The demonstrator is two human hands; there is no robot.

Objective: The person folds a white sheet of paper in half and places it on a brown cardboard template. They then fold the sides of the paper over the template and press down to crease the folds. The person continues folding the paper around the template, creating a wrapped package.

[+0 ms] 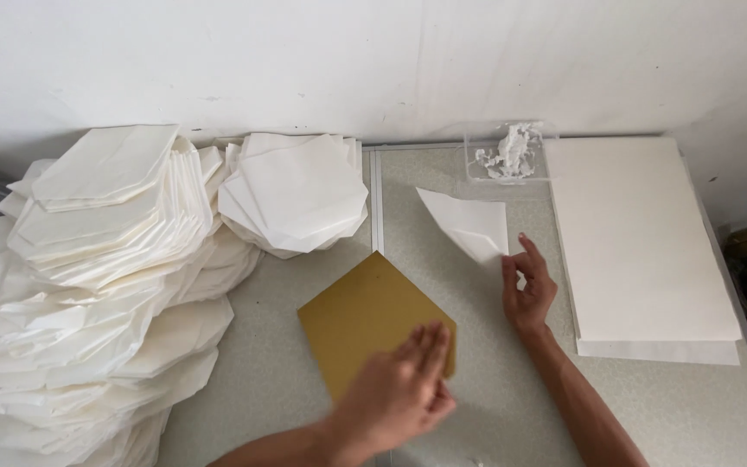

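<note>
The left hand (399, 393) lay flat on the near corner of a mustard-yellow pentagon template (372, 318), its fingers (425, 346) stretched out and gripping nothing, apparently pressing the card so it would not slide on the speckled bench (443, 207). To the right of the template, the right hand (527, 290) pinched the near corner of a thin white paper sheet (470, 223) between thumb and fingertips; the sheet lay partly folded on the bench, its far edge reaching toward a small clear plastic tray (512, 151) of white paste at the wall. At the far right lay a flat stack of uncut white sheets (637, 242), squared up and close to that hand, probably as supply. On the left, 2 heaps of folded white paper pieces (105, 285) were piled high, with a smaller neat pile (297, 195) just behind the template, seemingly kept clear of the working area in the middle.
</note>
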